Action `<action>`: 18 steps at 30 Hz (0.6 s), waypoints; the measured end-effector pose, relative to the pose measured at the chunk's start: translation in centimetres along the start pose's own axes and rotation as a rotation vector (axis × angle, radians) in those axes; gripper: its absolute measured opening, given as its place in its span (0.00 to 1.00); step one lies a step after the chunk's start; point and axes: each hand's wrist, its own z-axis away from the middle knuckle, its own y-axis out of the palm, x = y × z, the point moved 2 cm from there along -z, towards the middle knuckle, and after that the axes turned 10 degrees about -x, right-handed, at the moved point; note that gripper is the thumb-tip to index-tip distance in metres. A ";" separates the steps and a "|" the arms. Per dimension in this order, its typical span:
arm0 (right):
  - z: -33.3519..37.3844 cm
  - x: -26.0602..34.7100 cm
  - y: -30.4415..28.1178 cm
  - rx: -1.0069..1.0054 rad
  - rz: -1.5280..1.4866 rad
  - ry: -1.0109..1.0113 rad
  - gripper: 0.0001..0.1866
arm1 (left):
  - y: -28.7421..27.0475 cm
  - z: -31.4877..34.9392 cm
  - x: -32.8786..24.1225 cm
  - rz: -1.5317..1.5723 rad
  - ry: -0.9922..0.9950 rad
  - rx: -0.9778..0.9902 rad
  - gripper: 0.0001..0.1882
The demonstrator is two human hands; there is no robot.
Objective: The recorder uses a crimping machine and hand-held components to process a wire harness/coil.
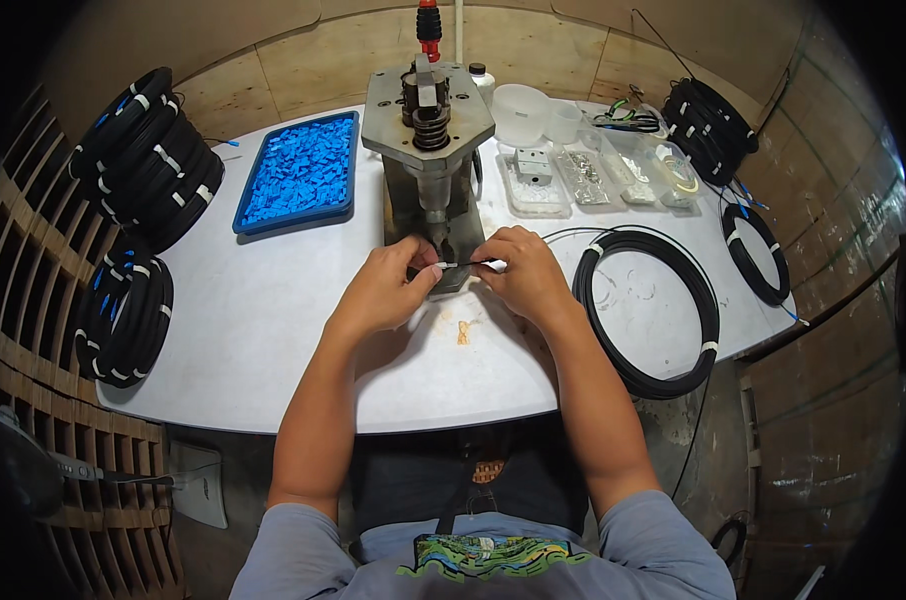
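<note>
Both the left hand point(381, 288) and right hand point(525, 272) are closed in fingertip pinches, the left on a small silvery tubular fitting point(448, 265), the right on a thin black cable point(468, 264), apparently to align the two before a grey steel press point(431, 185). Close right, a thick black coil point(708, 305) lies flat, seemingly leaving slack; farther left, a blue rectangular tray point(295, 223) probably keeps small blue pieces point(301, 170) contained.

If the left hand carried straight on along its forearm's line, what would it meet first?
Most likely the metal press, whose body stands just ahead of the left hand, though the depth between them is unclear.
</note>
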 end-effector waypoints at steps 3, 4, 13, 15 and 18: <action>-0.2 0.0 -0.2 0.009 0.008 -0.002 0.09 | -0.3 0.0 -0.8 0.007 0.001 -0.015 0.14; -0.2 0.0 -0.2 0.009 0.010 -0.003 0.09 | -0.3 -0.1 -1.0 0.016 -0.006 -0.022 0.13; -1.4 -0.2 -2.5 -0.294 -0.071 -0.019 0.07 | 0.2 -0.1 -0.9 0.237 0.130 -0.253 0.14; -2.1 0.5 -4.0 -0.362 -0.070 -0.024 0.07 | 0.7 0.0 -0.8 0.216 0.185 -0.316 0.10; -3.0 1.1 -6.9 -0.536 -0.198 0.045 0.08 | 1.8 0.3 -1.3 0.284 0.150 -0.232 0.06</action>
